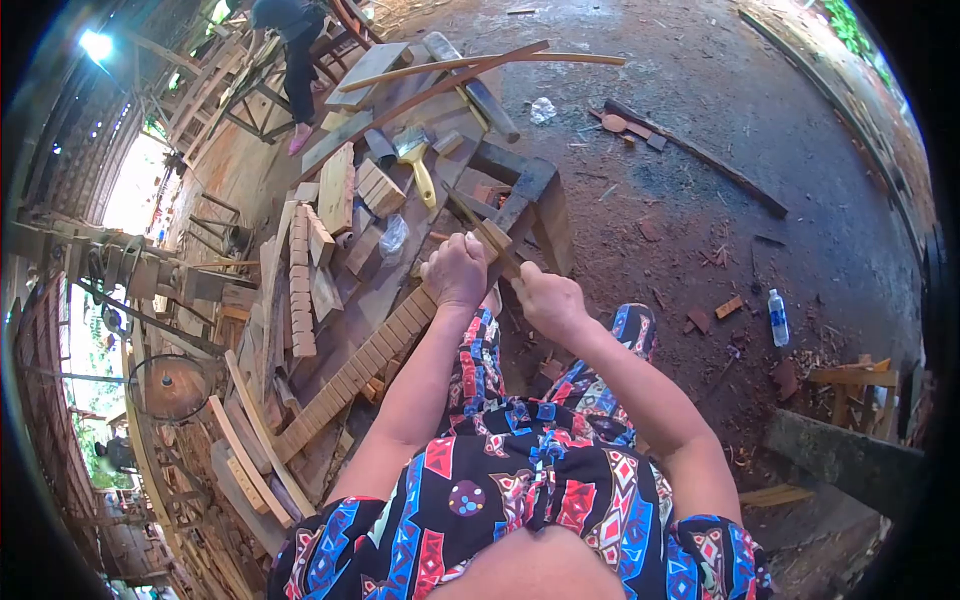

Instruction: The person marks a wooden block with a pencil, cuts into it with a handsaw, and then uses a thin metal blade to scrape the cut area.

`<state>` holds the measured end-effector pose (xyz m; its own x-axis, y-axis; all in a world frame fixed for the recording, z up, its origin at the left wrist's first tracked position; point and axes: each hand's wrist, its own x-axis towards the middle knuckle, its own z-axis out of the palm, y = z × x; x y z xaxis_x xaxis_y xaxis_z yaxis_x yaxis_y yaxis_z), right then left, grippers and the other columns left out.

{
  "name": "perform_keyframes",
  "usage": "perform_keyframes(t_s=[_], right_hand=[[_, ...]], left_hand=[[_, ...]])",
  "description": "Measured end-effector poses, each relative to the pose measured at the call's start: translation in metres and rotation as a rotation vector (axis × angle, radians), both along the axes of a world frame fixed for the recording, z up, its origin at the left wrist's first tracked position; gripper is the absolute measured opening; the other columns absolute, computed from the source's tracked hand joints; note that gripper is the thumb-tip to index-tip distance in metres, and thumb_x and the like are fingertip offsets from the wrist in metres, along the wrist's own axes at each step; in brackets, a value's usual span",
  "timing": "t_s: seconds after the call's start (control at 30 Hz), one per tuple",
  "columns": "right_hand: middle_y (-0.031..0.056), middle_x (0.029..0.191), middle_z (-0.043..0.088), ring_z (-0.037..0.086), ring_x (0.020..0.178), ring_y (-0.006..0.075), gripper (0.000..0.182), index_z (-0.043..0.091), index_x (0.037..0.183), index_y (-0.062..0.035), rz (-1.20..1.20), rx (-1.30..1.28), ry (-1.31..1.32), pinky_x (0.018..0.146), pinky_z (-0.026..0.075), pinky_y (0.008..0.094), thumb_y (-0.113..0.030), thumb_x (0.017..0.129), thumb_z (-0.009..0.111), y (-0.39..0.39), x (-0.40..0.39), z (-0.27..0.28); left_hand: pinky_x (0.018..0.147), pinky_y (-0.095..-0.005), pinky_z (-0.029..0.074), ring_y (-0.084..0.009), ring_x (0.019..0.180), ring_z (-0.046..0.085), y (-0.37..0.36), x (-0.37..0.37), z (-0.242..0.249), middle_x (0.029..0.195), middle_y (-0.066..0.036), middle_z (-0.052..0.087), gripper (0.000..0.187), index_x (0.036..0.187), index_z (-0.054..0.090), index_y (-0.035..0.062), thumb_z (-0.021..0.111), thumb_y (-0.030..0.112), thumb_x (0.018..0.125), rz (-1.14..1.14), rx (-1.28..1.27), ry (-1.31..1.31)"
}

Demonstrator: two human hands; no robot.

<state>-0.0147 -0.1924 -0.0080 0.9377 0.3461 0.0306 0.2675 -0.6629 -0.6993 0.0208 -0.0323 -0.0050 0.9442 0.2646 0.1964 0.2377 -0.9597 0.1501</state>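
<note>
My left hand (455, 268) is closed on a small pale wooden block (492, 238) at the bench's edge. My right hand (552, 300) is wrapped round the near end of a long narrow file (462, 206), which slants away to the upper left across the block. The fingers hide part of both pieces. Beside my left wrist a long row of small wooden blocks (360, 365) runs down the workbench (345, 305). A brush with a yellow handle (424, 185) lies beyond my left hand.
A shorter row of blocks (301, 285) and several loose offcuts crowd the bench's left side. Long curved strips (480, 65) stick out over its far end. A water bottle (778, 318) stands on the littered floor at right. Another person (295, 60) is at the far left.
</note>
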Motion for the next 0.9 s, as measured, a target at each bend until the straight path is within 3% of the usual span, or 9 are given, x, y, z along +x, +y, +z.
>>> perform_keyframes(t_s=[0.07, 0.4, 0.5, 0.9], right_hand=[[0.0198, 0.064, 0.060, 0.061, 0.065, 0.0411, 0.021, 0.048, 0.087, -0.0062, -0.040, 0.103, -0.082, 0.057, 0.046, 0.0518, -0.026, 0.092, 0.050, -0.011, -0.009, 0.013], [0.0198, 0.066, 0.061, 0.063, 0.066, 0.0393, 0.017, 0.049, 0.087, -0.0054, -0.034, -0.034, -0.040, 0.058, 0.048, 0.0502, -0.022, 0.091, 0.049, -0.003, -0.008, -0.005], [0.0206, 0.067, 0.063, 0.066, 0.067, 0.0364, 0.031, 0.051, 0.085, -0.0021, -0.029, -0.081, -0.009, 0.061, 0.052, 0.0463, -0.033, 0.090, 0.050, -0.002, -0.007, -0.006], [0.0206, 0.072, 0.065, 0.067, 0.071, 0.0355, 0.014, 0.051, 0.086, -0.0031, 0.018, -0.153, -0.036, 0.062, 0.052, 0.0456, -0.017, 0.086, 0.049, -0.013, -0.019, -0.013]], left_hand=[[0.077, -0.0486, 0.045, -0.0348, 0.083, 0.063, 0.004, 0.001, -0.006, 0.086, -0.015, 0.066, 0.035, 0.087, 0.062, 0.0074, 0.040, 0.033, 0.092, 0.002, 0.001, -0.015], [0.077, -0.0488, 0.043, -0.0344, 0.085, 0.063, 0.003, 0.001, -0.006, 0.088, -0.016, 0.067, 0.034, 0.085, 0.062, 0.0067, 0.040, 0.032, 0.090, 0.006, -0.016, -0.040], [0.076, -0.0504, 0.044, -0.0371, 0.082, 0.064, 0.004, 0.002, -0.005, 0.085, -0.019, 0.066, 0.036, 0.088, 0.061, 0.0036, 0.038, 0.030, 0.088, -0.002, -0.015, -0.014], [0.075, -0.0515, 0.044, -0.0383, 0.080, 0.063, 0.007, 0.003, -0.009, 0.085, -0.019, 0.066, 0.035, 0.087, 0.062, 0.0033, 0.039, 0.030, 0.088, -0.002, -0.004, -0.012]])
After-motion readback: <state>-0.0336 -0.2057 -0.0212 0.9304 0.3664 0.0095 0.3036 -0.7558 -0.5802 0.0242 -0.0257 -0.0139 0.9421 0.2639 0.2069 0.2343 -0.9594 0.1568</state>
